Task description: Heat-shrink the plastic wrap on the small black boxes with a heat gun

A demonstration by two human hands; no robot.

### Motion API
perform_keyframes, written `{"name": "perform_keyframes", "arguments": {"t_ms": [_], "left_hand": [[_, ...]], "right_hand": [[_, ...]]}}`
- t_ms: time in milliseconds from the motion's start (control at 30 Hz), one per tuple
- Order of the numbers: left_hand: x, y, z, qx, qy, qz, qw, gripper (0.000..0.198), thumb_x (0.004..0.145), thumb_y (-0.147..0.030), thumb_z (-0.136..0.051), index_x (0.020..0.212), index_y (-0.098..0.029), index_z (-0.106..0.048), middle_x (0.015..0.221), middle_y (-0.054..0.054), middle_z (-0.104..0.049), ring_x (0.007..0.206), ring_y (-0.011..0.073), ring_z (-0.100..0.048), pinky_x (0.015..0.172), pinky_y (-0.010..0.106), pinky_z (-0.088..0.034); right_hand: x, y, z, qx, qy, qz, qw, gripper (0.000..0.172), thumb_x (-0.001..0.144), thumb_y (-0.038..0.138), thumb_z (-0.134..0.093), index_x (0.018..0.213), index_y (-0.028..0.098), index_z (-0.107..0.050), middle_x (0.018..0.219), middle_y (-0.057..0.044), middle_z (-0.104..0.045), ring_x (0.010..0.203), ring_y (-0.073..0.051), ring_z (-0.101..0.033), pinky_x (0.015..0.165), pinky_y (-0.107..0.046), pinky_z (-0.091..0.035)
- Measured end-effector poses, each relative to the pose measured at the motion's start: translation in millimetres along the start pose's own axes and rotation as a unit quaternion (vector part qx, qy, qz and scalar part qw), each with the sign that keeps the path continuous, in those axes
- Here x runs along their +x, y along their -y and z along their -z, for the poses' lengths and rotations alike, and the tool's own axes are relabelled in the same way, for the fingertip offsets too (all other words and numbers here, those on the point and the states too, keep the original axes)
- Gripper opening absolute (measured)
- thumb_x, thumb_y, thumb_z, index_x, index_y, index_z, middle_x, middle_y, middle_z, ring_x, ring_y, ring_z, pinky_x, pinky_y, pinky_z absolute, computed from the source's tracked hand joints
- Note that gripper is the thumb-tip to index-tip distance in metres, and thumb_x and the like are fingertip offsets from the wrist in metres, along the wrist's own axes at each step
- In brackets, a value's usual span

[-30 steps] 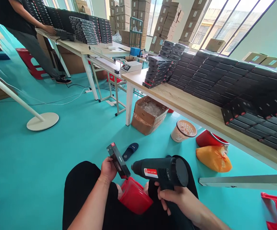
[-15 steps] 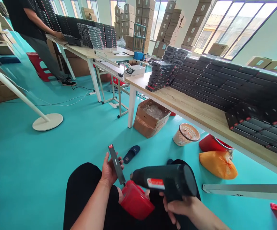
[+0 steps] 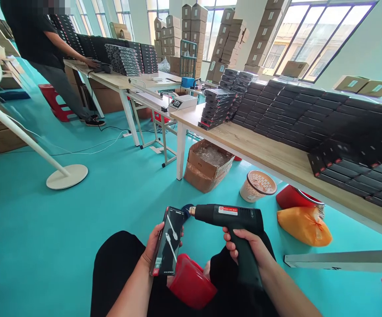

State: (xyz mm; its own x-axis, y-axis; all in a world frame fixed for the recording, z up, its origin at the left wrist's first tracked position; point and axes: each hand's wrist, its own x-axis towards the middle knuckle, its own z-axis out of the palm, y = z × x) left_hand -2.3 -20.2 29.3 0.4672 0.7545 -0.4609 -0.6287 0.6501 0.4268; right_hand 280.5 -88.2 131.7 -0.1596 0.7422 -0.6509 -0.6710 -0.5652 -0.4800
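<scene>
My left hand point(image 3: 153, 243) is closed around a flat black box point(image 3: 170, 240) with a picture of a white cable on its face. The box is tilted upright, its broad printed side turned up to me. My right hand point(image 3: 244, 244) grips the handle of a dark green heat gun point(image 3: 235, 215) with a red and white label. Its metal nozzle points left at the box's upper right edge, a small gap away. Below the two, a red plastic object point(image 3: 194, 281) sits between my legs.
To the right, a wooden table point(image 3: 260, 145) carries rows of stacked black boxes point(image 3: 293, 114). Under it stand a carton point(image 3: 207, 167), a wastebasket point(image 3: 258, 186) and an orange bag point(image 3: 305, 226). A white fan stand point(image 3: 67, 176) is at left. A person point(image 3: 42, 53) works at the far table.
My left hand has turned the box from its narrow side to its broad printed face. The heat gun has risen and levelled, with its nozzle now beside the box's upper part.
</scene>
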Motion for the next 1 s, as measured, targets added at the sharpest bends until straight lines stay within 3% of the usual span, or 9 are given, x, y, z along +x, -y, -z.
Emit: {"name": "perform_keyframes", "arguments": {"t_ms": [267, 333, 433, 567, 633, 767, 800, 900, 1000], "left_hand": [[8, 0, 6.5, 0.020, -0.009, 0.037, 0.999, 0.046, 0.088, -0.043, -0.060, 0.114, -0.007, -0.071, 0.093, 0.020, -0.077, 0.080, 0.0325, -0.074, 0.064, 0.043, -0.061], [11, 0, 9.5, 0.020, -0.039, 0.046, 0.998, 0.044, 0.089, -0.044, -0.058, 0.110, -0.008, -0.072, 0.084, 0.017, -0.077, 0.075, 0.0315, -0.074, 0.063, 0.042, -0.061], [15, 0, 13.5, 0.017, -0.087, 0.039, 0.995, 0.036, 0.091, -0.040, -0.055, 0.101, -0.010, -0.073, 0.070, 0.012, -0.075, 0.064, 0.0281, -0.073, 0.062, 0.039, -0.059], [16, -1, 15.9, 0.020, -0.046, 0.047, 0.998, 0.044, 0.090, -0.046, -0.053, 0.101, -0.009, -0.073, 0.073, 0.014, -0.075, 0.059, 0.0290, -0.071, 0.056, 0.040, -0.057], [14, -3, 15.5, 0.000, -0.051, 0.047, 0.998, 0.042, 0.090, -0.045, -0.052, 0.102, -0.009, -0.073, 0.073, 0.013, -0.075, 0.061, 0.0283, -0.071, 0.058, 0.039, -0.057], [13, -7, 11.6, -0.022, -0.066, 0.045, 0.997, 0.046, 0.089, -0.047, -0.053, 0.103, -0.008, -0.073, 0.078, 0.015, -0.076, 0.067, 0.0293, -0.073, 0.062, 0.039, -0.057], [13, -8, 9.9, -0.022, -0.071, 0.046, 0.996, 0.047, 0.089, -0.048, -0.053, 0.101, -0.007, -0.073, 0.077, 0.016, -0.076, 0.066, 0.0293, -0.072, 0.063, 0.039, -0.057], [12, -9, 4.1, -0.031, -0.090, 0.044, 0.994, 0.046, 0.089, -0.045, -0.051, 0.096, -0.005, -0.073, 0.073, 0.017, -0.075, 0.062, 0.0276, -0.071, 0.064, 0.038, -0.058], [9, -10, -1.1, -0.044, -0.089, 0.050, 0.994, 0.050, 0.089, -0.047, -0.050, 0.103, -0.004, -0.072, 0.081, 0.019, -0.076, 0.066, 0.0283, -0.072, 0.066, 0.040, -0.059]], "right_hand": [[-1, 9, -43, -0.121, 0.051, 0.018, 0.991, 0.032, 0.068, 0.025, -0.076, 0.096, 0.010, -0.069, 0.074, -0.004, -0.066, 0.057, -0.012, -0.058, 0.049, -0.022, -0.045], [-8, 15, -53, -0.232, 0.107, -0.006, 0.967, 0.029, 0.066, 0.023, -0.076, 0.092, 0.012, -0.068, 0.071, -0.004, -0.068, 0.053, -0.014, -0.059, 0.047, -0.025, -0.044], [-14, 24, -67, -0.399, 0.179, -0.024, 0.899, 0.022, 0.066, 0.020, -0.073, 0.087, 0.015, -0.067, 0.062, 0.000, -0.066, 0.049, -0.015, -0.056, 0.046, -0.026, -0.043], [-15, 22, -79, -0.416, 0.098, 0.090, 0.900, 0.015, 0.071, 0.022, -0.066, 0.086, 0.019, -0.064, 0.052, 0.005, -0.058, 0.049, -0.014, -0.052, 0.050, -0.027, -0.045], [-21, 15, -79, -0.437, 0.123, 0.053, 0.889, 0.009, 0.070, 0.023, -0.066, 0.077, 0.019, -0.064, 0.052, 0.004, -0.059, 0.049, -0.013, -0.053, 0.050, -0.027, -0.046], [-35, 3, -72, -0.537, 0.223, -0.092, 0.808, 0.011, 0.065, 0.018, -0.067, 0.056, 0.018, -0.062, 0.050, 0.003, -0.057, 0.045, -0.012, -0.052, 0.045, -0.025, -0.043], [-35, 2, -70, -0.534, 0.208, -0.072, 0.816, 0.009, 0.065, 0.018, -0.067, 0.057, 0.018, -0.062, 0.050, 0.003, -0.057, 0.046, -0.012, -0.052, 0.046, -0.025, -0.043], [-24, 6, -66, -0.433, 0.088, 0.064, 0.895, 0.009, 0.072, 0.024, -0.067, 0.078, 0.017, -0.066, 0.054, 0.003, -0.060, 0.049, -0.013, -0.053, 0.051, -0.026, -0.045], [-14, 15, -60, -0.385, 0.052, 0.085, 0.917, 0.021, 0.073, 0.025, -0.067, 0.091, 0.016, -0.064, 0.054, 0.003, -0.062, 0.047, -0.013, -0.053, 0.051, -0.026, -0.044]]}}
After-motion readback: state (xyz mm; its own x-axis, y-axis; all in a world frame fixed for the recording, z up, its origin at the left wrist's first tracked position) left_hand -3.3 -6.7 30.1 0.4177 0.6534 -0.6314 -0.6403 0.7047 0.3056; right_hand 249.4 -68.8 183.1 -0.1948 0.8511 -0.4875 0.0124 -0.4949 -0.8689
